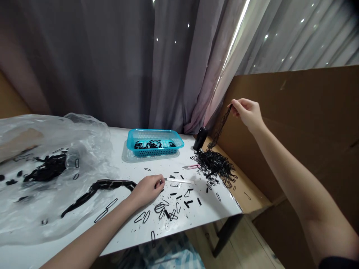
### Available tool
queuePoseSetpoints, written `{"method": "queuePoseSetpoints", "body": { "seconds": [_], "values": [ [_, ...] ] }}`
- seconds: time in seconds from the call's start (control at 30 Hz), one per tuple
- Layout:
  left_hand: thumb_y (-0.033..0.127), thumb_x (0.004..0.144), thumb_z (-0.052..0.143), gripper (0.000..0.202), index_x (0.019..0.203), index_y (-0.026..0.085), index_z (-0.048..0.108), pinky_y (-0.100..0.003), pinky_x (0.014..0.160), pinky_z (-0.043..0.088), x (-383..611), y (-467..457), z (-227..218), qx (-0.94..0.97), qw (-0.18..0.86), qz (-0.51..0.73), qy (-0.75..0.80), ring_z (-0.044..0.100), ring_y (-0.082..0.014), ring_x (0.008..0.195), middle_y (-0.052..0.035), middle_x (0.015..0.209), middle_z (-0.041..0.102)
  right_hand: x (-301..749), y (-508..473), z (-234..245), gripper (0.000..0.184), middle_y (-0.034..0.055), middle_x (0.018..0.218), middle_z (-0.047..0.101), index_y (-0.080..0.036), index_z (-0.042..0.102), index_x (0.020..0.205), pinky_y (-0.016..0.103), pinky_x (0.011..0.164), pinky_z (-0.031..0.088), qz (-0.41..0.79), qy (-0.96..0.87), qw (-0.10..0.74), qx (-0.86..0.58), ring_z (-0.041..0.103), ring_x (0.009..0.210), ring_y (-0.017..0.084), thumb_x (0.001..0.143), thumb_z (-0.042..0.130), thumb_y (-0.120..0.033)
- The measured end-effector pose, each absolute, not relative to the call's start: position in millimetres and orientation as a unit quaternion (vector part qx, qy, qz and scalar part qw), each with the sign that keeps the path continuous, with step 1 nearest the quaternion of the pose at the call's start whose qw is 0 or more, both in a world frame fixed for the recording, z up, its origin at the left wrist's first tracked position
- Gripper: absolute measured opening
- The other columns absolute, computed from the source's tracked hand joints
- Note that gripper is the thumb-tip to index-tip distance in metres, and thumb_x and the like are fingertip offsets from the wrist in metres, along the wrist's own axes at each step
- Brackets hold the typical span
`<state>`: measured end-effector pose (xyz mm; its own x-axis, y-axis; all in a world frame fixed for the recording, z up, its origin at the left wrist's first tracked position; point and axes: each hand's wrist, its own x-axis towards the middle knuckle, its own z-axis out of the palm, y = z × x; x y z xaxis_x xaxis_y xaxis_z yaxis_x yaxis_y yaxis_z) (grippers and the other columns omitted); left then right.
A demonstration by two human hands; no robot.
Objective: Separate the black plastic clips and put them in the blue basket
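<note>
My right hand [248, 113] is raised near the cardboard wall, pinching the top of a hanging chain of black loops [221, 127]. The chain drops into a tangled black pile [214, 166] at the table's right edge. My left hand [147, 189] rests on the white table [131, 231], fingers closed on a thin white stick [179, 181] that points right. A long black strand [98, 188] lies just left of that hand. Loose black loops and small bits [168, 209] are scattered in front of it.
A blue plastic basket [154, 142] with black pieces stands at the back. A small black cylinder [200, 138] is beside it. Crumpled clear plastic [42, 175] with more black pieces covers the left. Pink snips [191, 166] lie by the pile. A cardboard sheet [294, 123] stands on the right.
</note>
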<state>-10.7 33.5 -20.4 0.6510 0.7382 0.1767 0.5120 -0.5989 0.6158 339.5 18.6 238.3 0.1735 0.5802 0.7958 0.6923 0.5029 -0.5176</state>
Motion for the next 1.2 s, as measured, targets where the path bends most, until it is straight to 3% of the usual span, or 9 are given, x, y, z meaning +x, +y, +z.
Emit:
{"method": "queuePoseSetpoints", "body": {
  "seconds": [0.17, 0.27, 0.37, 0.53, 0.7, 0.83, 1.0, 1.2],
  "values": [
    [0.029, 0.087, 0.046, 0.019, 0.080, 0.020, 0.062, -0.026, 0.058, 0.031, -9.7, 35.0, -22.4, 0.869, 0.263, 0.212, 0.361, 0.055, -0.0196, 0.062, 0.0007, 0.062, 0.054, 353.5, 21.2, 235.5, 0.021, 0.0006, 0.073, 0.065, -0.015, 0.066, 0.083, 0.023, 0.055, 0.047, -0.035, -0.622, 0.490, -0.610, 0.057, 0.058, 0.009, 0.093, 0.061, -0.033],
    [0.028, 0.086, 0.047, 0.018, 0.080, 0.020, 0.062, -0.026, 0.059, 0.032, -10.1, 35.7, -23.8, 0.870, 0.263, 0.214, 0.358, 0.055, -0.0196, 0.062, 0.0010, 0.062, 0.055, 366.6, 20.6, 229.5, 0.021, 0.0042, 0.099, 0.066, -0.014, 0.063, 0.104, 0.031, 0.070, 0.056, 0.015, -0.615, 0.403, -0.678, 0.065, 0.079, 0.014, 0.095, 0.059, -0.032],
    [0.028, 0.086, 0.047, 0.018, 0.080, 0.020, 0.062, -0.026, 0.058, 0.031, -10.7, 35.9, -25.2, 0.869, 0.264, 0.221, 0.355, 0.055, -0.0195, 0.061, 0.0011, 0.061, 0.055, 377.9, 18.7, 215.7, 0.028, 0.0078, 0.118, 0.062, -0.017, 0.059, 0.118, 0.039, 0.082, 0.056, 0.083, -0.608, 0.312, -0.725, 0.065, 0.097, 0.020, 0.095, 0.058, -0.032],
    [0.029, 0.085, 0.050, 0.016, 0.080, 0.021, 0.063, -0.026, 0.058, 0.032, -10.3, 34.9, -26.2, 0.864, 0.272, 0.239, 0.349, 0.055, -0.0193, 0.060, 0.0017, 0.060, 0.055, 390.0, 19.1, 186.4, 0.032, 0.0090, 0.122, 0.060, -0.017, 0.057, 0.122, 0.043, 0.085, 0.055, 0.150, -0.582, 0.200, -0.774, 0.063, 0.102, 0.022, 0.094, 0.059, -0.033],
    [0.038, 0.090, 0.049, 0.023, 0.094, 0.021, 0.064, -0.026, 0.057, 0.033, -9.0, 37.5, -24.5, 0.840, 0.285, 0.287, 0.360, 0.055, -0.0191, 0.057, 0.0028, 0.060, 0.056, 397.4, 32.0, 170.0, 0.032, 0.0089, 0.122, 0.060, -0.017, 0.057, 0.122, 0.043, 0.085, 0.055, 0.148, -0.550, 0.109, -0.815, 0.063, 0.102, 0.022, 0.094, 0.059, -0.032],
    [0.045, 0.095, 0.040, 0.032, 0.093, 0.021, 0.062, -0.028, 0.061, 0.039, -12.4, 47.5, -25.5, 0.793, 0.285, 0.364, 0.396, 0.057, -0.0197, 0.061, 0.0024, 0.062, 0.055, 384.6, 47.6, 136.6, 0.028, 0.0081, 0.124, 0.060, -0.019, 0.059, 0.120, 0.042, 0.087, 0.054, 0.092, -0.535, 0.063, -0.838, 0.063, 0.103, 0.022, 0.095, 0.057, -0.033],
    [0.043, 0.101, 0.030, 0.041, 0.089, 0.018, 0.061, -0.029, 0.065, 0.045, -19.6, 59.1, -26.1, 0.731, 0.272, 0.458, 0.426, 0.057, -0.0161, 0.061, 0.0003, 0.071, 0.058, 343.2, 45.8, 55.6, 0.033, 0.0090, 0.124, 0.059, -0.017, 0.056, 0.123, 0.044, 0.086, 0.054, 0.023, -0.519, 0.044, -0.854, 0.063, 0.104, 0.023, 0.094, 0.059, -0.033],
    [0.042, 0.099, 0.049, 0.031, 0.094, 0.014, 0.062, -0.032, 0.069, 0.051, -22.3, 60.3, -24.5, 0.701, 0.247, 0.511, 0.433, 0.061, -0.0147, 0.069, -0.0013, 0.081, 0.063, 315.6, 38.9, 18.1, 0.035, 0.0095, 0.127, 0.058, -0.017, 0.055, 0.125, 0.046, 0.089, 0.053, -0.037, -0.557, 0.058, -0.828, 0.061, 0.107, 0.024, 0.094, 0.059, -0.033]
  ]
}}
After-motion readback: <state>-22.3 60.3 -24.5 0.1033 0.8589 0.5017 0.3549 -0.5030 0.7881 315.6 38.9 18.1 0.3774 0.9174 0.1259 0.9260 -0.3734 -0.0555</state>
